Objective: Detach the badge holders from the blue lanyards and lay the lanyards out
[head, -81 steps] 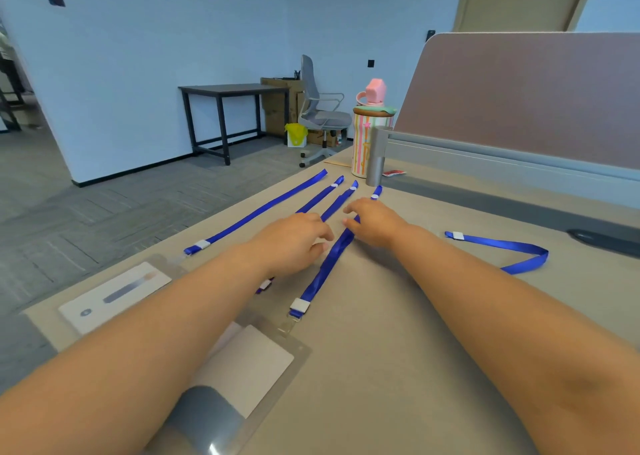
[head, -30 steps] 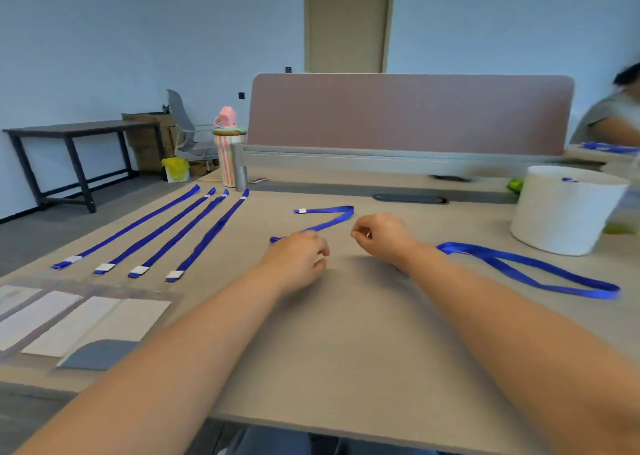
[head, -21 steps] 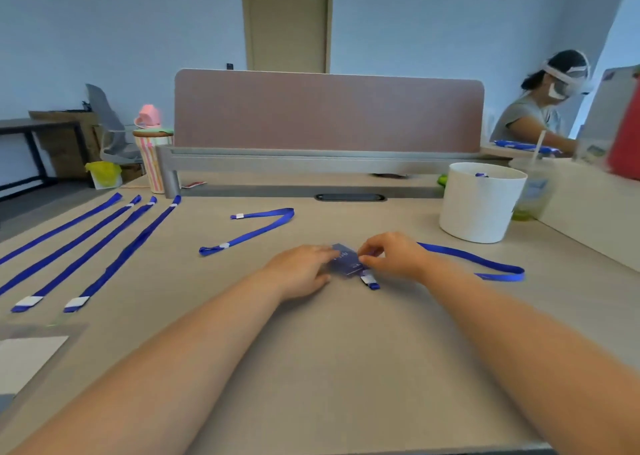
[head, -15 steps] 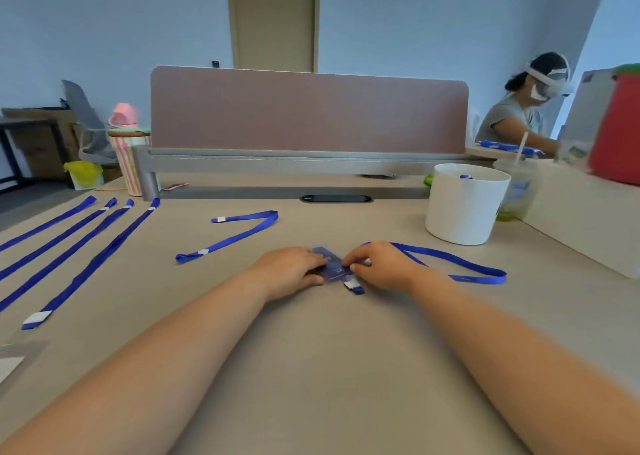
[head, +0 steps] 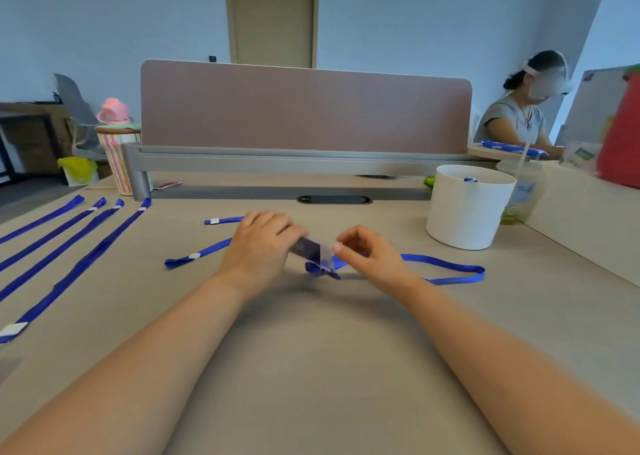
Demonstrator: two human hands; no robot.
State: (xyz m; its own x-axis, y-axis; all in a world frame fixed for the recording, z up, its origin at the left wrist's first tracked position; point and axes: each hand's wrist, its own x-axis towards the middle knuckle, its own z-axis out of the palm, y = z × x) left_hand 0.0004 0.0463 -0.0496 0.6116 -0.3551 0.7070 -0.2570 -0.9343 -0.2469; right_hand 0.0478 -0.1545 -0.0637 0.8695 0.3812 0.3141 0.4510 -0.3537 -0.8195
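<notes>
My left hand (head: pixel 262 246) and my right hand (head: pixel 369 253) both pinch a clear badge holder (head: pixel 310 248), lifted a little off the desk (head: pixel 311 368). Its blue lanyard (head: pixel 446 270) hangs from the holder's right end and loops away across the desk to the right. Another blue lanyard (head: pixel 197 255) lies bent just left of my left hand, partly hidden behind it. Several straightened blue lanyards (head: pixel 72 269) lie side by side at the far left.
A white bucket (head: pixel 467 208) stands at the right with a drink cup (head: pixel 523 194) behind it. A pink partition (head: pixel 304 108) closes the desk's far side. A striped cup (head: pixel 117 153) sits at its left end. Another person (head: pixel 519 115) sits at the far right.
My view swung right from the laid-out lanyards. Both hands took hold of the badge holder on the right lanyard and have raised it off the desk.
</notes>
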